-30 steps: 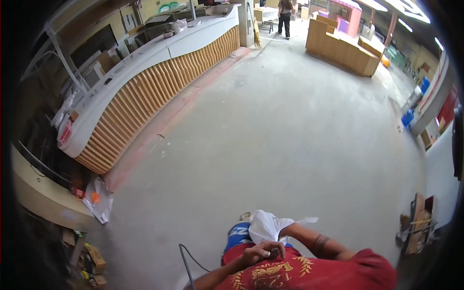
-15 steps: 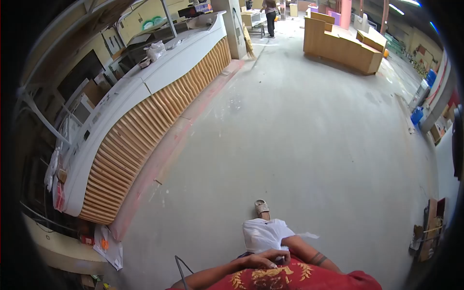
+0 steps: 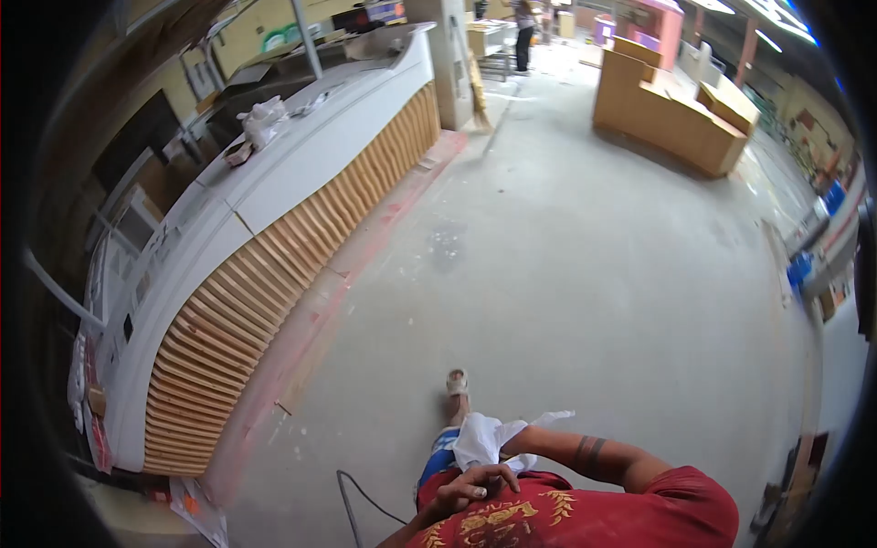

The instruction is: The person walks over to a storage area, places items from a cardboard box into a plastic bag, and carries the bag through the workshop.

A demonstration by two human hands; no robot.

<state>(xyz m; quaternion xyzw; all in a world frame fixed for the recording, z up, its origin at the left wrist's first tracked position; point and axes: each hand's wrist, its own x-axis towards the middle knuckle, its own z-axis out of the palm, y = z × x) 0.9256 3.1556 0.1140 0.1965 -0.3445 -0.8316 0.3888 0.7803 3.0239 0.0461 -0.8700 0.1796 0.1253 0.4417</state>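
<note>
My left hand (image 3: 475, 486) rests against the front of the red shirt (image 3: 594, 511), its fingers spread a little and nothing seen in them. My right hand (image 3: 517, 442) is at the white plastic bag (image 3: 484, 438); the bag hides most of its fingers, so its grip is not clear. The bag hangs in front of the shirt, over the blue and white shorts (image 3: 440, 449). Below and ahead, one sandalled foot (image 3: 458, 384) is on the grey floor. A dark cable (image 3: 347, 502) loops beside my left arm.
On the left runs a long white counter (image 3: 301, 178) with wavy wooden slats (image 3: 228, 338). A wooden desk (image 3: 667, 114) stands at the upper right. A person (image 3: 524, 36) stands far ahead near a broom (image 3: 479, 91). Boards (image 3: 799, 484) lean at the lower right.
The view has shifted forward along the counter. The bag has swung and bunched up, and my right arm is bent further out to the right. More of the shorts shows.
</note>
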